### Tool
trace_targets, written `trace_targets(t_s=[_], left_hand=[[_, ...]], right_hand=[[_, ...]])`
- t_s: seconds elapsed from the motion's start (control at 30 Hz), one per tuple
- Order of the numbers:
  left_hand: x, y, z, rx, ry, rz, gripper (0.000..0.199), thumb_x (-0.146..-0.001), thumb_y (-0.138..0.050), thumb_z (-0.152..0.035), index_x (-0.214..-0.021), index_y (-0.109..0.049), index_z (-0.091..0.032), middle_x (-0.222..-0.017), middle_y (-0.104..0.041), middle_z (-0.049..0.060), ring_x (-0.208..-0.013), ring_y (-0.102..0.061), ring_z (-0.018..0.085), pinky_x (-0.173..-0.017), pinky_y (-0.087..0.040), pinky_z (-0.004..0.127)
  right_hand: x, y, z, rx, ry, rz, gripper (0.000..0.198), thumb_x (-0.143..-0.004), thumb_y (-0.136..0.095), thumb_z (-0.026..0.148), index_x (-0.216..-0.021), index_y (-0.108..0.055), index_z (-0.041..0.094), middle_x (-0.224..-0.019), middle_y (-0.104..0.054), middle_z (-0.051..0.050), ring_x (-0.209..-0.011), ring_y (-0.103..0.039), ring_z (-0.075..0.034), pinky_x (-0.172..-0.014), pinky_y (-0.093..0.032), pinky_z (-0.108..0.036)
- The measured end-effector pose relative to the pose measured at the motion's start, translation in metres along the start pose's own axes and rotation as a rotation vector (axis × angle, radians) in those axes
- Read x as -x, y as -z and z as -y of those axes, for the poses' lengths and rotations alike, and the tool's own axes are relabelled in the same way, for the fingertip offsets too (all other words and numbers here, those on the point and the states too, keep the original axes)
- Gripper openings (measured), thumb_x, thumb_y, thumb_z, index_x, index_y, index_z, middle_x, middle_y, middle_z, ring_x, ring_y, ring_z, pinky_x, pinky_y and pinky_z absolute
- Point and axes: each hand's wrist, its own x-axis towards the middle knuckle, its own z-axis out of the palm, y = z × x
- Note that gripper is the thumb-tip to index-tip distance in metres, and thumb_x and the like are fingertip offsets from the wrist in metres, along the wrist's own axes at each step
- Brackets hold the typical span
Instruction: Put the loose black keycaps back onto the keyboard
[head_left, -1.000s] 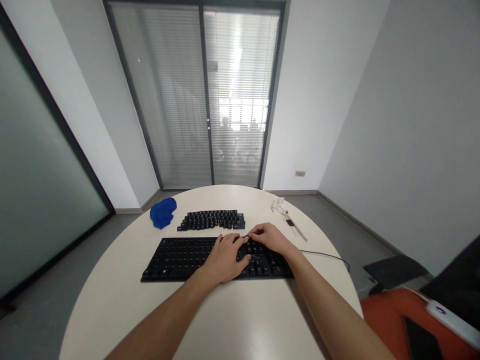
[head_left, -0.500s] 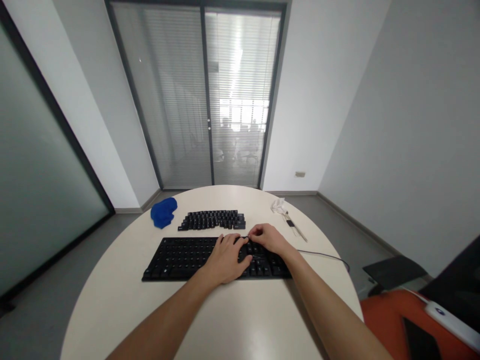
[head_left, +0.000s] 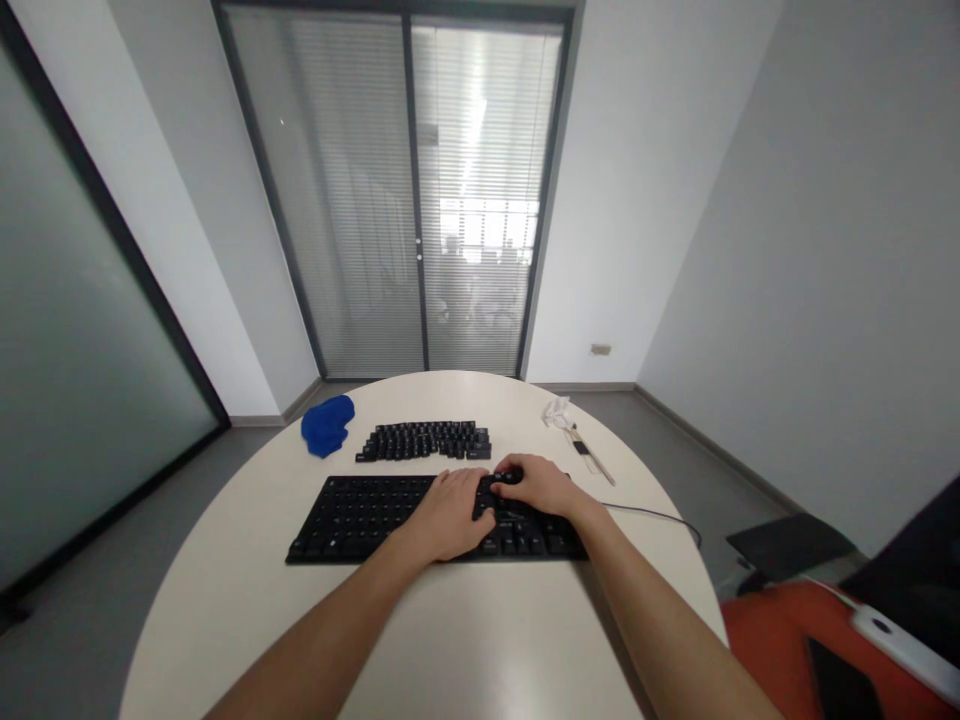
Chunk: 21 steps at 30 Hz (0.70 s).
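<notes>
A black keyboard (head_left: 352,512) lies flat on the round table. Its left part shows rows of small spots where keycaps are off, and keycaps sit on its right part. My left hand (head_left: 450,515) rests palm down over the middle, fingers stretched forward and thumb apart. Beside it, my right hand (head_left: 544,485) bends over the rear edge, thumb and index finger curled around a dark keycap (head_left: 510,475); the fingers partly hide it. Behind the keyboard, several loose black keycaps (head_left: 424,440) stand in rows.
A blue cloth-like piece (head_left: 327,425) lies at the left rear of the table (head_left: 247,620). At the right rear are crumpled white material (head_left: 556,411) and a thin stick-like tool (head_left: 596,457). A cable (head_left: 652,513) runs off rightward. An orange chair (head_left: 772,640) stands at the right.
My right hand has dropped slightly, and its pinched fingertips have spread around a dark keycap. My left hand has shifted slightly, with its fingers drawn closer together.
</notes>
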Motion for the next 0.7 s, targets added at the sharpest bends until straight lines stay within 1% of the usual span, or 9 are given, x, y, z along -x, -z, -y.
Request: trace_targets(t_s=[0.1, 0.2, 0.27, 0.33, 0.43, 0.57, 0.7], left_hand=[[-0.001, 0.011, 0.008, -0.015, -0.034, 0.023, 0.055, -0.088, -0.057, -0.036, -0.138, -0.051, -0.015, -0.138, -0.060, 0.014, -0.126, -0.056, 0.030, -0.110, -0.042, 0.044], [0.001, 0.018, 0.017, -0.053, -0.063, 0.016, 0.054, -0.086, -0.061, -0.037, -0.135, -0.054, -0.015, -0.135, -0.062, 0.014, -0.124, -0.058, 0.031, -0.109, -0.042, 0.045], [0.002, 0.019, 0.023, -0.040, -0.108, 0.023, 0.051, -0.087, -0.061, -0.035, -0.133, -0.055, -0.016, -0.134, -0.063, 0.013, -0.122, -0.058, 0.030, -0.109, -0.043, 0.044], [0.002, 0.017, 0.028, -0.006, -0.150, 0.026, 0.047, -0.088, -0.061, -0.034, -0.132, -0.056, -0.018, -0.134, -0.062, 0.011, -0.122, -0.058, 0.028, -0.109, -0.043, 0.043], [0.002, 0.009, 0.033, 0.028, -0.177, 0.001, 0.044, -0.091, -0.058, -0.032, -0.133, -0.055, -0.017, -0.137, -0.060, 0.011, -0.126, -0.055, 0.026, -0.111, -0.041, 0.042], [0.001, 0.000, 0.036, 0.042, -0.165, -0.028, 0.042, -0.091, -0.056, -0.026, -0.132, -0.056, -0.018, -0.138, -0.060, 0.009, -0.127, -0.054, 0.024, -0.113, -0.040, 0.041], [0.000, -0.002, 0.035, 0.044, -0.145, -0.038, 0.041, -0.091, -0.055, -0.024, -0.131, -0.056, -0.019, -0.137, -0.061, 0.008, -0.127, -0.055, 0.023, -0.113, -0.040, 0.041]], right_hand=[[0.001, 0.004, -0.005, -0.011, -0.010, 0.015, 0.032, -0.076, -0.073, 0.046, -0.101, -0.075, 0.026, -0.101, -0.077, -0.003, -0.095, -0.069, -0.024, -0.083, -0.050, -0.033], [0.003, 0.010, -0.011, -0.021, -0.029, 0.020, 0.031, -0.075, -0.074, 0.044, -0.099, -0.075, 0.025, -0.101, -0.076, -0.003, -0.094, -0.069, -0.024, -0.085, -0.050, -0.033], [0.005, 0.015, -0.014, -0.019, -0.048, 0.024, 0.030, -0.074, -0.073, 0.043, -0.098, -0.075, 0.025, -0.102, -0.076, -0.004, -0.096, -0.068, -0.024, -0.087, -0.049, -0.033], [0.006, 0.019, -0.017, -0.010, -0.065, 0.028, 0.030, -0.074, -0.073, 0.043, -0.098, -0.075, 0.024, -0.104, -0.076, -0.004, -0.098, -0.068, -0.025, -0.088, -0.049, -0.033], [0.008, 0.021, -0.020, 0.010, -0.084, 0.023, 0.030, -0.074, -0.073, 0.042, -0.098, -0.075, 0.025, -0.104, -0.076, -0.004, -0.099, -0.068, -0.025, -0.088, -0.049, -0.033], [0.008, 0.020, -0.020, 0.028, -0.074, 0.012, 0.028, -0.075, -0.072, 0.039, -0.098, -0.076, 0.025, -0.102, -0.076, -0.004, -0.098, -0.068, -0.025, -0.088, -0.049, -0.034], [0.007, 0.020, -0.020, 0.041, -0.048, 0.006, 0.027, -0.076, -0.071, 0.038, -0.098, -0.076, 0.025, -0.102, -0.077, -0.005, -0.097, -0.068, -0.026, -0.087, -0.049, -0.035]])
